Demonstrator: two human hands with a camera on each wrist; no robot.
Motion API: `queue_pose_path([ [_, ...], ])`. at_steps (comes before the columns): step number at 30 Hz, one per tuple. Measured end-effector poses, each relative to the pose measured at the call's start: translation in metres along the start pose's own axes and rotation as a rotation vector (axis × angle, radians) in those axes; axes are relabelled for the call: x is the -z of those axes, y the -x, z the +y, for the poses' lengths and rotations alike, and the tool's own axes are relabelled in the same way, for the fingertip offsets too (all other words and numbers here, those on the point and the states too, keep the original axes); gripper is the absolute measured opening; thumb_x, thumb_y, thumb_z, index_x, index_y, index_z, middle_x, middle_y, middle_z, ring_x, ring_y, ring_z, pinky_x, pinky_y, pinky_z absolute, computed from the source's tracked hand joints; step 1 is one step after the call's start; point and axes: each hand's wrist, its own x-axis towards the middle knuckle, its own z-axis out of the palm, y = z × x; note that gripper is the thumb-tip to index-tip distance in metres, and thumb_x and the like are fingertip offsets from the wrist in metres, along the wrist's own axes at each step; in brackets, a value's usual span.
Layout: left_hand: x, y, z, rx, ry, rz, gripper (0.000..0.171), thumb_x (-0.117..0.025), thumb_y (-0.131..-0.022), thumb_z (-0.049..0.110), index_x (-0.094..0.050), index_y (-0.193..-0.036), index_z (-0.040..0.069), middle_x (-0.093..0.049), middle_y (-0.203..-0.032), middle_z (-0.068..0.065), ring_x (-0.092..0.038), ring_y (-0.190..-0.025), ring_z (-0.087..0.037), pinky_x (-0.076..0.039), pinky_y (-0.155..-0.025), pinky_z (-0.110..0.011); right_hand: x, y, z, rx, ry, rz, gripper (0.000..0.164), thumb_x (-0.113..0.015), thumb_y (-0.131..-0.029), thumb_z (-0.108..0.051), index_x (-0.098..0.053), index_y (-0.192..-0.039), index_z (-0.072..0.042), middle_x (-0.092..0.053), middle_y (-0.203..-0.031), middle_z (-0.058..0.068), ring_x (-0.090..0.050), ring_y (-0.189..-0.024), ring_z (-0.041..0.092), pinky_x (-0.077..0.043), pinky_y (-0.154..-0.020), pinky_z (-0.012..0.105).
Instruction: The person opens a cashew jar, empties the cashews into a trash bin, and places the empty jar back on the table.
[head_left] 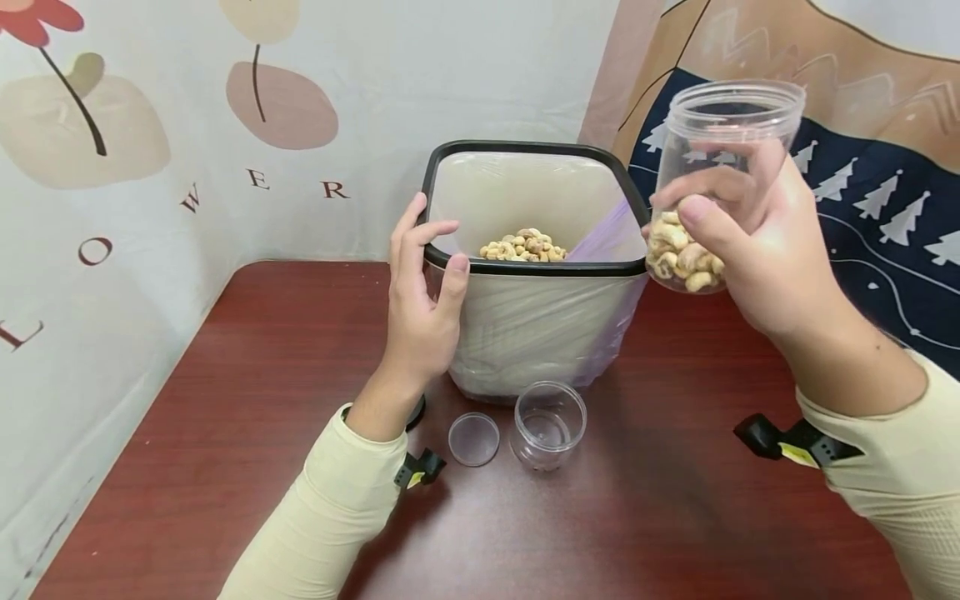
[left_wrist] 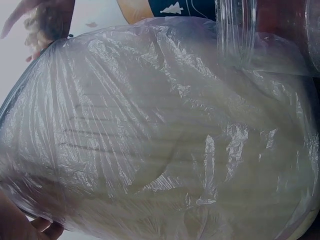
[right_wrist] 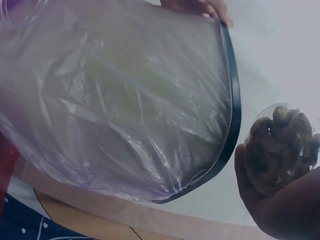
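My right hand [head_left: 780,250] grips a clear plastic jar [head_left: 735,117] in the air just right of the bin. The jar's mouth faces up with no lid on it, and cashews [head_left: 682,254] lie in its bottom. A pale bin [head_left: 540,329] with a black rim and a thin purplish bag liner stands on the table. Inside it, more cashews [head_left: 525,246] show above the front rim. My left hand [head_left: 423,304] holds the bin's left front corner, a finger over the rim and the thumb at the front. The right wrist view also shows the jar of cashews [right_wrist: 275,150].
Before the bin stands a second clear jar [head_left: 549,427], open at the top. A clear round lid [head_left: 474,439] lies beside it. Another dark-edged round item [head_left: 417,412] is mostly hidden behind my left wrist. Printed cloth [head_left: 360,75] hangs behind the red-brown table [head_left: 262,400].
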Motion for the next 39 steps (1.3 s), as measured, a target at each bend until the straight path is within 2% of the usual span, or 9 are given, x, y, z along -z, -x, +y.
queue_pose_path([
  [9,0.001,0.0,-0.001,-0.008,0.0,-0.005,0.052,-0.048,-0.102,0.048,-0.054,-0.129,0.004,-0.029,-0.16,-0.013,-0.028,-0.15,-0.015,-0.027,-0.12,-0.038,-0.01,-0.03,0.012,0.022,0.091,0.0,0.059,-0.072,-0.083,-0.006,-0.042,-0.135,-0.008,-0.069,-0.095,0.009,-0.066,-0.094,0.019,-0.053,-0.08,0.018],
  [17,0.001,0.001,-0.003,-0.018,-0.005,0.005,0.054,-0.048,-0.101,0.051,-0.054,-0.129,0.005,-0.03,-0.159,-0.014,-0.028,-0.15,-0.015,-0.025,-0.121,-0.038,-0.016,-0.051,0.023,0.021,0.363,-0.023,0.056,-0.072,-0.085,-0.015,-0.043,-0.132,-0.015,-0.068,-0.093,0.003,-0.063,-0.079,0.014,-0.051,-0.066,0.018],
  [19,0.001,0.001,-0.004,-0.023,-0.005,0.007,0.054,-0.049,-0.101,0.051,-0.054,-0.129,0.005,-0.03,-0.159,-0.014,-0.028,-0.15,-0.015,-0.025,-0.121,-0.037,-0.018,-0.055,0.024,0.018,0.432,-0.026,0.055,-0.072,-0.085,-0.017,-0.043,-0.133,-0.017,-0.069,-0.093,0.0,-0.063,-0.083,0.015,-0.051,-0.069,0.018],
  [21,0.001,0.0,-0.004,-0.029,-0.005,0.007,0.053,-0.049,-0.101,0.05,-0.054,-0.129,0.005,-0.03,-0.159,-0.014,-0.028,-0.15,-0.016,-0.026,-0.121,-0.037,-0.02,-0.058,0.025,0.016,0.488,-0.027,0.055,-0.072,-0.085,-0.021,-0.043,-0.133,-0.018,-0.069,-0.094,-0.003,-0.062,-0.095,0.014,-0.049,-0.076,0.018],
  [24,0.0,0.0,-0.004,-0.035,-0.006,0.007,0.053,-0.049,-0.101,0.05,-0.054,-0.128,0.005,-0.03,-0.159,-0.014,-0.028,-0.15,-0.015,-0.026,-0.12,-0.037,-0.024,-0.061,0.026,0.007,0.501,-0.03,0.057,-0.074,-0.084,-0.021,-0.043,-0.132,-0.018,-0.067,-0.097,-0.001,-0.059,-0.106,0.014,-0.048,-0.082,0.02],
  [27,0.0,-0.001,-0.004,-0.041,-0.01,0.008,0.053,-0.048,-0.101,0.05,-0.054,-0.128,0.005,-0.031,-0.159,-0.015,-0.028,-0.15,-0.016,-0.025,-0.121,-0.037,-0.027,-0.064,0.027,-0.002,0.519,-0.028,0.059,-0.076,-0.083,-0.021,-0.043,-0.132,-0.019,-0.064,-0.102,0.001,-0.062,-0.097,0.015,-0.051,-0.078,0.018],
  [30,0.0,0.0,-0.004,-0.039,-0.013,0.009,0.053,-0.048,-0.101,0.05,-0.054,-0.128,0.005,-0.031,-0.159,-0.015,-0.028,-0.15,-0.016,-0.025,-0.121,-0.038,-0.029,-0.066,0.031,-0.002,0.599,-0.032,0.066,-0.079,-0.083,-0.023,-0.042,-0.137,-0.021,-0.061,-0.108,0.0,-0.062,-0.086,0.014,-0.052,-0.068,0.016],
  [36,-0.001,0.004,-0.005,-0.033,-0.01,0.005,0.054,-0.047,-0.101,0.051,-0.053,-0.128,0.004,-0.03,-0.159,-0.012,-0.027,-0.15,-0.016,-0.024,-0.121,-0.04,-0.03,-0.071,0.041,0.048,0.79,-0.055,0.075,-0.083,-0.08,-0.032,-0.042,-0.142,-0.021,-0.066,-0.113,0.005,-0.061,-0.097,0.012,-0.048,-0.075,0.011],
  [39,-0.001,0.003,-0.004,-0.042,-0.017,0.006,0.057,-0.045,-0.101,0.053,-0.052,-0.128,0.003,-0.03,-0.16,-0.014,-0.027,-0.15,-0.016,-0.024,-0.121,-0.041,-0.03,-0.078,0.044,0.077,0.844,-0.083,0.076,-0.083,-0.08,-0.032,-0.041,-0.142,-0.017,-0.066,-0.114,0.009,-0.063,-0.105,0.017,-0.05,-0.086,0.018],
])
